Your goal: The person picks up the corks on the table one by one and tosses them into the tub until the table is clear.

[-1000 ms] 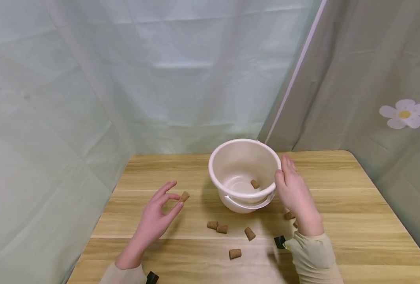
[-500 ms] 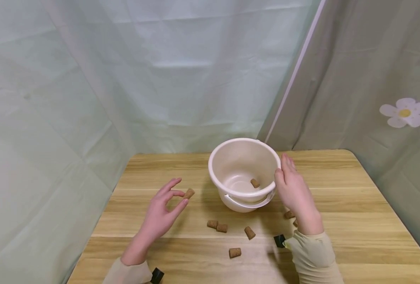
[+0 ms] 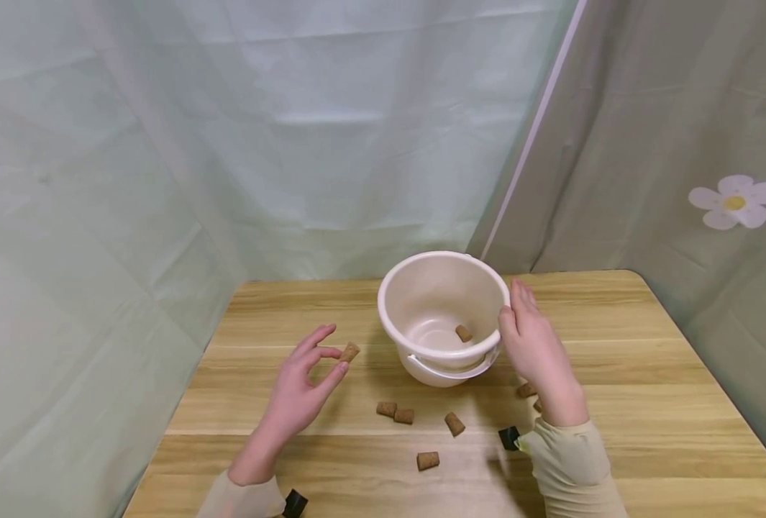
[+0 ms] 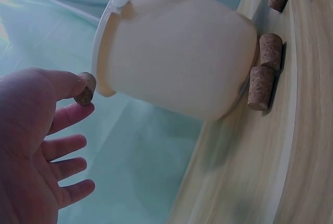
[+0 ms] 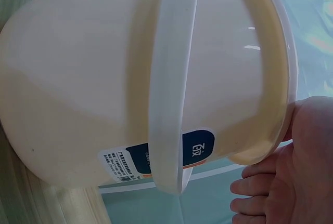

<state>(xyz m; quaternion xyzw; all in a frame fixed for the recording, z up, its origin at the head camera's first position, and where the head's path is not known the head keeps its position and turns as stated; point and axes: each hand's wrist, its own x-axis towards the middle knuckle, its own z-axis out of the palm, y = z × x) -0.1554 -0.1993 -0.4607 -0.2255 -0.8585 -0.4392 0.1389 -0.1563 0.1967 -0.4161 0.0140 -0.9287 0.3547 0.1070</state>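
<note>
My left hand (image 3: 297, 392) pinches a cork (image 3: 350, 352) between thumb and index finger, its other fingers spread. In the left wrist view this cork (image 4: 85, 89) is just left of the rim of the white bucket (image 4: 177, 52). The bucket (image 3: 415, 363) stands upright, its handle (image 3: 454, 375) hanging down in front. Inside lies one cork (image 3: 463, 333). My right hand (image 3: 538, 352) rests against the bucket's right side at the rim, fingers straight. A label (image 5: 156, 156) shows on the bucket beside the handle.
Loose corks lie on the wooden table (image 3: 279, 460): a touching pair (image 3: 395, 412), a tilted cork (image 3: 454, 424), a nearer cork (image 3: 428, 460), and a cork (image 3: 526, 390) partly by my right wrist with another beside it. Pale curtains (image 3: 357, 144) hang behind the table.
My left hand has moved right and slightly away from me, bringing its cork closer to the bucket. My right hand, the bucket and the loose corks hold their places.
</note>
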